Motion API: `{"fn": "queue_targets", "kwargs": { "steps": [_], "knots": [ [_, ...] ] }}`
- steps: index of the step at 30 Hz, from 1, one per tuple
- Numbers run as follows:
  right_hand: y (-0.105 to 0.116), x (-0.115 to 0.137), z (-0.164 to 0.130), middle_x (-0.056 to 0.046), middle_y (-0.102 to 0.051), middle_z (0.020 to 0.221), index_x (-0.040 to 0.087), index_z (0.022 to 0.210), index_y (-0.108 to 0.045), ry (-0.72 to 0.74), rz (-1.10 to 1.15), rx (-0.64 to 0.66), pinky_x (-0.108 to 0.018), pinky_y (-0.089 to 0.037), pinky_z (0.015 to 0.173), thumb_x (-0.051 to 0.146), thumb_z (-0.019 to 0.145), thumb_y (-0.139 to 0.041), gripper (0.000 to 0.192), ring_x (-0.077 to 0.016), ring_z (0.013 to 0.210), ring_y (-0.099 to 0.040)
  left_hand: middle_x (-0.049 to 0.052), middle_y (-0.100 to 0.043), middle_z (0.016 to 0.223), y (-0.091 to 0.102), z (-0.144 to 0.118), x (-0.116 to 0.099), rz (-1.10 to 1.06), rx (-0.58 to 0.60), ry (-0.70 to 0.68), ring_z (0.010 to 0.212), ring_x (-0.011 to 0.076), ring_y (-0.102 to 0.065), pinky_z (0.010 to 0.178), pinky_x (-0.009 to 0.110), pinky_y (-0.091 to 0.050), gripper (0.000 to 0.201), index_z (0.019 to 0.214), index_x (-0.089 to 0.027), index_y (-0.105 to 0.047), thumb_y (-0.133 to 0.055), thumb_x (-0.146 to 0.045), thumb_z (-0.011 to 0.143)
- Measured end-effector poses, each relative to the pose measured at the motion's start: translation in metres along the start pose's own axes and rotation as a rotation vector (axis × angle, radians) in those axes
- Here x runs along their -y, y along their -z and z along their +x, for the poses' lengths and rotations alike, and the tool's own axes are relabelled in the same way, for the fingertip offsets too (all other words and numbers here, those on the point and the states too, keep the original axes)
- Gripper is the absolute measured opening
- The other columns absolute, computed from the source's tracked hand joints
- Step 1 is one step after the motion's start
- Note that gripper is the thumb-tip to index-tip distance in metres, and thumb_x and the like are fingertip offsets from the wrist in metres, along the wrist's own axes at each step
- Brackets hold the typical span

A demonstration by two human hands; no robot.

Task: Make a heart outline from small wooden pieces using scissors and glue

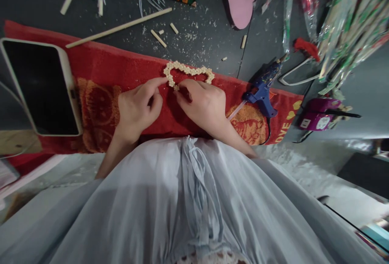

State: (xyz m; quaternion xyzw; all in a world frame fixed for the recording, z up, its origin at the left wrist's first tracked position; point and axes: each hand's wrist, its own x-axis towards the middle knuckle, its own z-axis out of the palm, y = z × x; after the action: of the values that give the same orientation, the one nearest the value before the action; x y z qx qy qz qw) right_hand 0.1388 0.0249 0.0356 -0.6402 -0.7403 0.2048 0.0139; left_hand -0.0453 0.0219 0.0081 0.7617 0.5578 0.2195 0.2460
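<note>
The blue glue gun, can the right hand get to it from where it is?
Probably yes. The right hand rests on the red towel at the heart frame, and the blue glue gun lies just beside it with nothing between.

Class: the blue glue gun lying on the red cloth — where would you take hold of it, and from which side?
Grip the glue gun by its handle, coming from the right: the handle juts toward the cloth's near edge, the nozzle points away, and the right hand is nearest.

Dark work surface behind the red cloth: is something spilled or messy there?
Yes. Pale crumbs and short cut stick pieces lie scattered over the dark surface beyond the red cloth, near the bead heart both hands touch.
</note>
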Motion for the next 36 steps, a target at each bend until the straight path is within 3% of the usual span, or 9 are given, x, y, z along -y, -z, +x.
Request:
{"fn": "queue_targets", "kwargs": {
  "steps": [2,6,9,16,26,36],
  "knots": [
    [0.000,0.000,0.000,-0.006,-0.075,0.091,0.019,0.104,-0.070,0.003,0.017,-0.017,-0.026,-0.039,0.066,0.035,0.098,-0.046,0.030,-0.0167,0.081,-0.065,0.005,-0.077,0.106,0.000,0.002,-0.002,0.029,-0.016,0.037,0.079,0.0156,-0.072,0.069,0.029,-0.048,0.037,0.129,-0.021,-0.061,-0.044,-0.023,0.097],
    [-0.001,-0.002,0.000,-0.004,-0.076,0.091,0.020,0.104,-0.072,0.011,0.045,-0.050,-0.024,-0.039,0.066,0.033,0.097,-0.049,0.027,-0.0157,0.080,-0.066,-0.003,-0.072,0.077,0.002,0.008,-0.005,0.040,0.049,0.160,0.065,0.0144,-0.065,0.064,0.027,-0.046,0.049,0.141,-0.027,-0.051,-0.055,-0.032,0.093],
    [-0.002,-0.002,0.000,-0.004,-0.077,0.091,0.020,0.103,-0.073,0.012,0.052,-0.053,-0.024,-0.039,0.066,0.032,0.097,-0.050,0.027,-0.0154,0.080,-0.066,-0.006,-0.065,0.065,0.002,0.013,-0.005,0.013,0.094,0.194,0.058,0.0139,-0.060,0.059,0.026,-0.042,0.054,0.142,-0.030,-0.052,-0.060,-0.037,0.090],
    [-0.002,-0.003,0.000,-0.004,-0.076,0.092,0.021,0.103,-0.073,0.004,0.071,-0.027,-0.026,-0.040,0.067,0.032,0.097,-0.052,0.025,-0.0161,0.082,-0.066,-0.006,-0.064,0.063,0.003,0.017,-0.004,-0.020,0.122,0.191,0.059,0.0152,-0.058,0.061,0.027,-0.043,0.046,0.134,-0.033,-0.060,-0.061,-0.042,0.089],
    [0.002,-0.001,0.002,-0.005,-0.075,0.087,0.019,0.097,-0.073,0.031,0.021,0.023,-0.026,-0.037,0.064,0.030,0.100,-0.046,0.029,-0.0155,0.077,-0.064,-0.004,-0.062,0.064,0.004,0.019,-0.008,0.019,0.164,0.260,0.058,0.0168,-0.057,0.064,0.030,-0.042,0.051,0.138,-0.031,-0.057,-0.061,-0.048,0.090],
    [0.002,0.000,0.003,-0.005,-0.076,0.087,0.019,0.098,-0.072,0.042,0.021,0.019,-0.027,-0.035,0.062,0.030,0.100,-0.045,0.029,-0.0155,0.077,-0.064,-0.006,-0.062,0.063,0.003,0.018,-0.006,0.039,0.143,0.238,0.060,0.0146,-0.057,0.062,0.030,-0.039,0.052,0.139,-0.031,-0.057,-0.058,-0.052,0.092]
  ]
}}
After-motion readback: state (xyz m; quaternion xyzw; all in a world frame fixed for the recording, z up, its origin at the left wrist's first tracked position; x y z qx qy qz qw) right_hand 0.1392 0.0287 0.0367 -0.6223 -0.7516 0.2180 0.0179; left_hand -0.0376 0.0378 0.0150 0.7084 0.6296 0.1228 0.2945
